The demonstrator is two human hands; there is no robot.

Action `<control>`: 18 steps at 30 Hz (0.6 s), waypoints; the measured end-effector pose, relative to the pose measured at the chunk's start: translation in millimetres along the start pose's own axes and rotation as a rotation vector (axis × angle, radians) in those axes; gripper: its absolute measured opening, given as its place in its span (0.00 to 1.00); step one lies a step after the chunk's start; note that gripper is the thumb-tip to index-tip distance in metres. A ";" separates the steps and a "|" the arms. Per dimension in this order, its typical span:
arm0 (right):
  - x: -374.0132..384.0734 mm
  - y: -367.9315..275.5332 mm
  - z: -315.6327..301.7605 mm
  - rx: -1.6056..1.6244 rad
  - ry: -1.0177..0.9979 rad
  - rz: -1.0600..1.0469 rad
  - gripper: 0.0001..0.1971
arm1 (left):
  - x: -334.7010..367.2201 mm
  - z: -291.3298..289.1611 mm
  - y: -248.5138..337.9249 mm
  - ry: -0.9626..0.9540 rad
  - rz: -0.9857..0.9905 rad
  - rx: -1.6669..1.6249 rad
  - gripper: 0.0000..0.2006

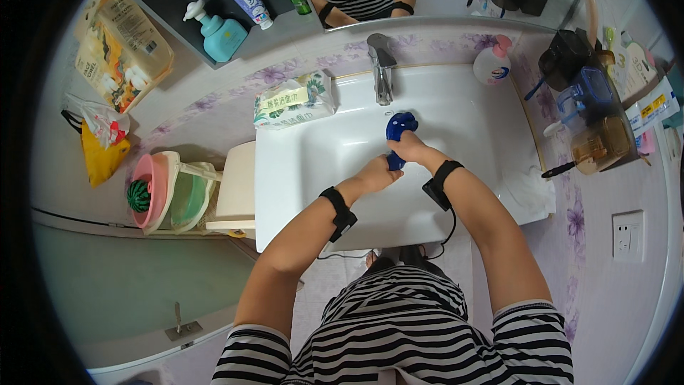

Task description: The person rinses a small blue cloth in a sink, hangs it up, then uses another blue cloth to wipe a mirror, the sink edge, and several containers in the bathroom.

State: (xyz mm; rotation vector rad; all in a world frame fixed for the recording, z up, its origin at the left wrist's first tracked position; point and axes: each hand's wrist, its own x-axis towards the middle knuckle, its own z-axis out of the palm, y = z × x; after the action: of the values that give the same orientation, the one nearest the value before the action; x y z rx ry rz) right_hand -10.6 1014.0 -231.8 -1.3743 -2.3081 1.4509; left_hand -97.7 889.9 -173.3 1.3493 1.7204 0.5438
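Over the white sink basin, both hands hold a small dark blue item with pale spots. Its kind is hard to make out; it looks soft, perhaps bunched cloth. My right hand is closed round its middle. Lower down, my left hand pinches the bottom end. The fingers hide part of it. Just beyond the item stands a chrome faucet, and no water can be seen running from it. A black band sits on each wrist.
A pack of wipes lies on the sink's left rim, and a pump bottle stands at the back right. A crumpled white cloth or tissue rests at the right edge. Left of the sink is a shelf rack; holders hang right.
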 end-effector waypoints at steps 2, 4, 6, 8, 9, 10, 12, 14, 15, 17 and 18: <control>1.8 -1.8 6.4 -0.251 0.007 -0.086 0.22 | 7.3 15.2 -24.1 0.100 0.167 0.178 0.12; -2.3 -8.1 7.6 -0.184 -0.063 0.037 0.20 | 6.9 23.4 -30.4 0.190 0.331 0.355 0.14; -7.0 -12.0 7.9 -0.117 -0.131 0.157 0.18 | 8.1 28.4 -33.1 0.130 0.197 0.524 0.17; -11.2 -15.6 9.4 -0.159 -0.157 0.227 0.15 | 7.5 29.2 -36.9 0.124 0.191 0.583 0.18; -8.7 -15.5 6.2 -0.137 -0.155 0.288 0.14 | 9.6 27.6 -31.7 0.123 0.201 0.644 0.19; -8.7 -14.3 4.7 -0.135 -0.147 0.289 0.14 | 7.2 27.5 -28.0 0.123 0.208 0.647 0.19; -12.3 -17.1 5.6 -0.055 -0.109 0.326 0.15 | -5.5 25.0 -22.1 0.255 0.257 0.538 0.18; -17.5 -19.3 -4.8 -0.069 -0.173 0.286 0.26 | -9.6 14.9 -14.3 0.151 0.067 0.216 0.17; -24.3 -23.0 -12.6 0.230 -0.301 0.276 0.30 | -13.5 8.9 -12.8 0.050 -0.119 -0.112 0.17; -24.0 -6.6 -26.2 0.751 -0.407 0.334 0.39 | -11.6 -12.6 -12.9 -0.063 -0.227 -0.547 0.17; -15.1 17.5 -32.6 0.975 -0.377 0.395 0.43 | -7.1 -21.5 -7.2 -0.201 -0.327 -0.972 0.17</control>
State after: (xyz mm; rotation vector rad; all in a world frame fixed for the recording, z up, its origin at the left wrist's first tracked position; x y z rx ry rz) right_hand 25.6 1027.7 -221.8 -1.2935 -1.0671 2.6054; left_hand -119.2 884.6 -164.8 0.4028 1.1907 0.8605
